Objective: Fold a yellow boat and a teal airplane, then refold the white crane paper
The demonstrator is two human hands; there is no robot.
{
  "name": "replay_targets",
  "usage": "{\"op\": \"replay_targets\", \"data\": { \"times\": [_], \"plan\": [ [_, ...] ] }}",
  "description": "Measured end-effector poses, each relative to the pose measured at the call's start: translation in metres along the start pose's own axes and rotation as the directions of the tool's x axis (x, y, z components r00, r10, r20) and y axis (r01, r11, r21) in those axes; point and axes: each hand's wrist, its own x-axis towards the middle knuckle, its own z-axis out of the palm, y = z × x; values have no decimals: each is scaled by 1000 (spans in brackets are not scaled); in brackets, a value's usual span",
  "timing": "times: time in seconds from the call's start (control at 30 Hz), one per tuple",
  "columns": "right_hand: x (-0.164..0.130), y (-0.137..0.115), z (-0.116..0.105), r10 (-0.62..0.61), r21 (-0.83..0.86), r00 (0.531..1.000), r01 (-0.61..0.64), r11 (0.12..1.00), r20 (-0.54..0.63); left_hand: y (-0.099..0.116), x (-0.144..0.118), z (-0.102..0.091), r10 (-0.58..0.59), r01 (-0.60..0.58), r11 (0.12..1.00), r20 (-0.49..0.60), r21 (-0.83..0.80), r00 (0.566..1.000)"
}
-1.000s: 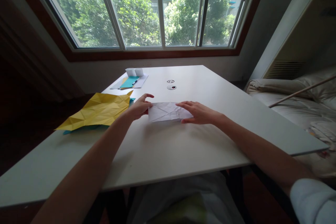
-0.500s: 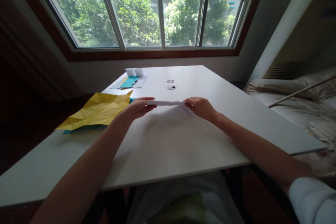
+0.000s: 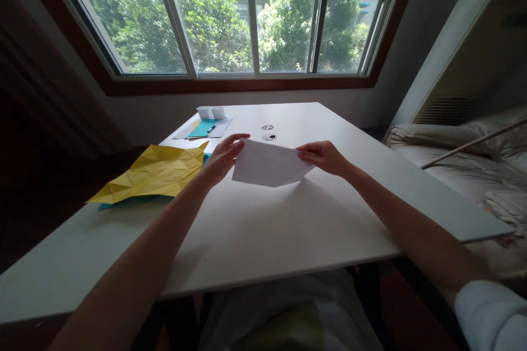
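Note:
Between my hands a folded white sheet of paper (image 3: 272,165) is held up over the white table, its broad face tilted toward me. My left hand (image 3: 224,158) pinches its upper left corner, thumb and fingers closed on the edge. My right hand (image 3: 323,157) grips the right end in the same way. The paper's lower edge comes to a blunt point near the middle and casts a shadow on the table (image 3: 280,236). Close to my left forearm lies a creased yellow sheet of paper (image 3: 152,173), over a teal sheet (image 3: 135,203) that is mostly covered.
At the back left, two white cups (image 3: 211,112) stand by a teal paper pad (image 3: 203,128) with a pen (image 3: 213,127) on it, above white sheets. Two round marks (image 3: 269,136) show on the table's far part. A sofa (image 3: 461,159) is to the right.
The white paper, seen edge-on before, has tipped so its broad face shows. Both hands have risen slightly; my right hand has shifted a little to the right.

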Motion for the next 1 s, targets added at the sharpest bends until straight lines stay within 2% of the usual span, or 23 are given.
{"op": "replay_targets", "data": {
  "times": [0.1, 0.33, 0.57, 0.83, 1.0],
  "plan": [
    [0, -1, -1, 24, 83, 1000, -24, 996, 6, 3, -3, 8, 102, -98, 993, -62, 70, 993],
    [3, 6, -8, 24, 222, 997, -9, 975, -67, -2, 2, 6, 151, -146, 989, -238, 38, 960],
    [6, 15, -12, 26, 186, 990, 0, 983, -138, -6, 5, 1, 194, -184, 981, -225, 65, 955],
    [6, 19, -15, 28, 143, 989, -7, 990, -147, -2, 2, -2, 178, -154, 980, -215, 126, 960],
    [6, 20, -16, 40, 142, 988, -19, 990, -151, 0, 2, -4, 240, -204, 960, -185, 194, 953]
  ]
}}
